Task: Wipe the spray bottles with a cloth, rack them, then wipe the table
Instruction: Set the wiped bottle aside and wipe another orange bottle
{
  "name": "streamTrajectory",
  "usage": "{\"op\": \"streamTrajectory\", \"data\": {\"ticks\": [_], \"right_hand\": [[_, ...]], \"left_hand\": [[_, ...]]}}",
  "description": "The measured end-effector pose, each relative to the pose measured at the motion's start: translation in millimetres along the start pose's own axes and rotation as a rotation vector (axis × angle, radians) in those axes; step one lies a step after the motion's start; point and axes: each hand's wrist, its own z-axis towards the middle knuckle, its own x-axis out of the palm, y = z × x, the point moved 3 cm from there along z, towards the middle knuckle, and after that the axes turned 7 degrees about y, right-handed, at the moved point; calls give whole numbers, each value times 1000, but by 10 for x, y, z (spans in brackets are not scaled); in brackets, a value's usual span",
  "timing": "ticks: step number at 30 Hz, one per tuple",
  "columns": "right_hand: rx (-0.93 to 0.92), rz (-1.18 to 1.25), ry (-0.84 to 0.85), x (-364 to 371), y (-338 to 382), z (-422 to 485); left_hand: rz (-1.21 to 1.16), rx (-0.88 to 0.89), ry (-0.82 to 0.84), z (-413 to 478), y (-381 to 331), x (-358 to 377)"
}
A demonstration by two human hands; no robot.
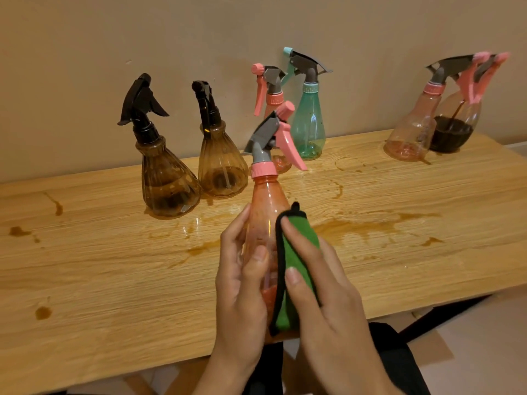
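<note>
left hand (242, 283): fingers wrapped round the pink spray bottle (263, 220) | right hand (322, 292): presses green cloth (296, 252) against its side | bottle: tilted between both hands, above table (99, 280) front edge

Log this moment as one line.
step: wiping bottle | left hand: grips pink bottle | right hand: holds green cloth against it | table: stained
</note>
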Motion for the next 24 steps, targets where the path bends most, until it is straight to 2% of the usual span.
{"op": "streamTrajectory", "data": {"ticks": [5,10,14,17,21,24], "right_hand": [[-25,55,23,-196,32,224],[-44,-165,-3,30,-54,-158],[28,-86,24,16,-66,-118],[16,-6,40,-150,-8,104],[-1,103,63,-233,41,250],[-12,57,65,-97,8,78]], "left_hand": [[-4,-22,53,-4,7,42],[-13,7,-46,2,-7,5],[0,6,-10,11,-9,13],[51,-1,38,-14,-19,46],[14,-13,31,-18,-16,48],[-31,9,-34,-5,-45,35]]}}
